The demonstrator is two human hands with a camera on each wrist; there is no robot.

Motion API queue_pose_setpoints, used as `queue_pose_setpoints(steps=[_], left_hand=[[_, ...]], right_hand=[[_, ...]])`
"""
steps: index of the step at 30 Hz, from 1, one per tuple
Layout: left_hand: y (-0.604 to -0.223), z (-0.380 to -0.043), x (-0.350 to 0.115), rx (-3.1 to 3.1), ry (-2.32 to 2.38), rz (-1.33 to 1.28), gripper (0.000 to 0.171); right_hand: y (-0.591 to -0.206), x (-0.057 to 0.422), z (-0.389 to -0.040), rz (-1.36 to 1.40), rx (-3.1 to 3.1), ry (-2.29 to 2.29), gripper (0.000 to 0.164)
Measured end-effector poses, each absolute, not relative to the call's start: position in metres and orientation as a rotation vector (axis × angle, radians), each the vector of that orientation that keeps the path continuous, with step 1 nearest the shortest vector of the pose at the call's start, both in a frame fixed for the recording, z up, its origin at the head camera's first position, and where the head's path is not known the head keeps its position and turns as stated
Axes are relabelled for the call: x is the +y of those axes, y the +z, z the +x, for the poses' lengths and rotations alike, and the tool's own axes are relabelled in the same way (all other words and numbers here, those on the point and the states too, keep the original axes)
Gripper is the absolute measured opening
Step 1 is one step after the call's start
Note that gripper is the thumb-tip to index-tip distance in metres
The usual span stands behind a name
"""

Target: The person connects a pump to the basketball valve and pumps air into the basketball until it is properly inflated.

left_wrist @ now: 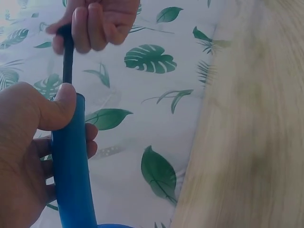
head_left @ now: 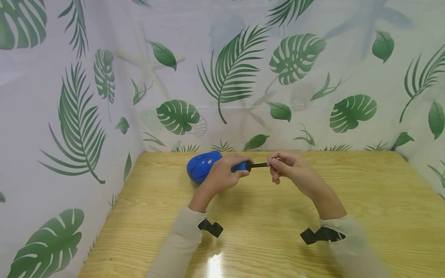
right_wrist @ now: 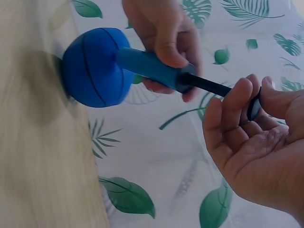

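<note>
From the head view, I've got my left hand wrapped around the blue barrel of the little pump, with the blue ball on its far end resting on the wooden table up near the leaf-print curtain. My right hand is pinching the end of the black plunger rod. Looks to me like I'm mid-stroke, rod partly out. Next move, I reckon, needs the barrel kept dead steady and the rod worked straight along its line so it doesn't bind.

Left wrist view: thumb pressed on the barrel, fingers curled behind it, the rod running up into my right fist. The ball is basically cut off at the bottom edge here.

Right wrist view: ball and barrel show nicely, and my right fingers curl around a dark knob at the rod's end. Can't make out how the barrel joins the ball, and the knob's shape is mostly hidden by my fingers.
</note>
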State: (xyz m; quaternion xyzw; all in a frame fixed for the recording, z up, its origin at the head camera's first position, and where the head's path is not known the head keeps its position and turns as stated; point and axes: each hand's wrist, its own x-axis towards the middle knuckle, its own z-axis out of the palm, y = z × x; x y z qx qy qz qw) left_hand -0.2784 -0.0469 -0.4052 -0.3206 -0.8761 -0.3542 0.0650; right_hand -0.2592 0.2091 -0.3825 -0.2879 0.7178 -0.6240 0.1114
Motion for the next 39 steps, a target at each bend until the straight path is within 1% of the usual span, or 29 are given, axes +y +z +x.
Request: queue_pose_setpoints(steps=[7, 14, 25, 33, 39], left_hand=[[-0.408, -0.274, -0.038, -2.664, -1.032, -0.991, 0.032], [-0.410, -0.273, -0.037, -2.671, -0.960, -1.007, 0.039], [-0.408, -0.280, -0.049, -2.677, -1.028, -0.973, 0.036], [-0.405, -0.285, -0.066, -2.662, -1.078, -0.841, 0.035], [-0.406, -0.287, -0.064, -2.677, -1.084, -0.880, 0.034]], right_hand=[[-0.398, 0.192, -0.262, -0.798, 2.103, -1.809, 0.018], [-0.402, 0.184, -0.260, -0.774, 2.111, -1.777, 0.024], [-0.389, 0.194, -0.257, -0.797, 2.148, -1.687, 0.017], [-0.369, 0.217, -0.252, -0.969, 2.155, -1.759, 0.016], [-0.363, 0.221, -0.249, -0.976, 2.194, -1.791, 0.017]])
